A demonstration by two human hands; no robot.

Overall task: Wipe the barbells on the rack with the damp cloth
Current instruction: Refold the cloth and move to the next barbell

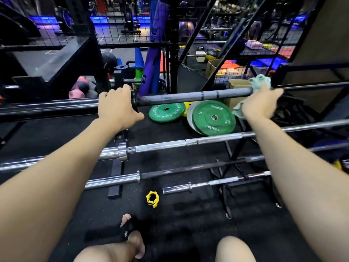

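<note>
- Green damp cloth (259, 82) wraps the far dark barbell (188, 96) on the rack, right hand (261, 103) curled round both, apparently mid-wipe.
- Left hand (118, 106) steadies the bar's left collar, fingers curled over it.
- Chrome barbells (170, 144) wait nearer.

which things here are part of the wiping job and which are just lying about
Part of the job:
- green cloth, gripped by the right hand
- dark barbell, steadied by the left hand
- chrome barbells lower on the rack

Lying about:
- green weight plates
- yellow collar on the floor
- cardboard box
</note>
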